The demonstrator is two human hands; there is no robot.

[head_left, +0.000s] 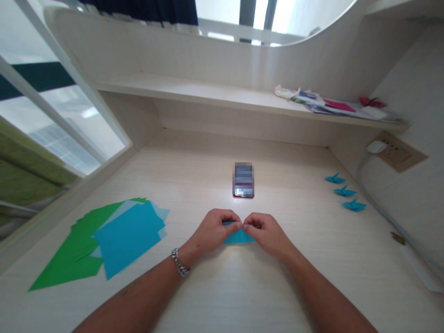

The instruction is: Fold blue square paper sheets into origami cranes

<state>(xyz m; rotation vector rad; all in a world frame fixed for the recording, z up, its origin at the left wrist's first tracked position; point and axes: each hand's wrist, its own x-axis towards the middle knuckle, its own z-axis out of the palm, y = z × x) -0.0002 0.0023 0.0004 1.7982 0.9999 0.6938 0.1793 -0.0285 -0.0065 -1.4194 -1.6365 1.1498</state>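
Pinching from both sides, the left hand (213,229) and the right hand (265,231) meet over a small, partly folded piece of blue origami paper (238,237) that lies on the pale wooden desk (243,286), near the middle and close to the person. Both sets of fingers are curled shut on the paper's upper edge, thumbs and forefingers almost touching each other at the centre, while the lower flap shows flat below them. By the look of it a crease is being pressed in partway through a fold; the next move would call for holding the edges aligned and running the fingertips firmly along the fold without letting the sheet slip. A silver chain bracelet (180,262) sits on the left wrist. Just beyond the hands, farther up the desk, lies a dark phone (243,180) with its screen blurred. To the left, a fanned stack of blue and green paper sheets (114,238) rests flat, well apart from the hands. To the far right, three small finished blue paper figures (345,191) stand in a row near the wall, beside a white cable (376,203) running from a wall socket (395,152). On the shelf (208,92) above lie loose coloured papers (333,105).
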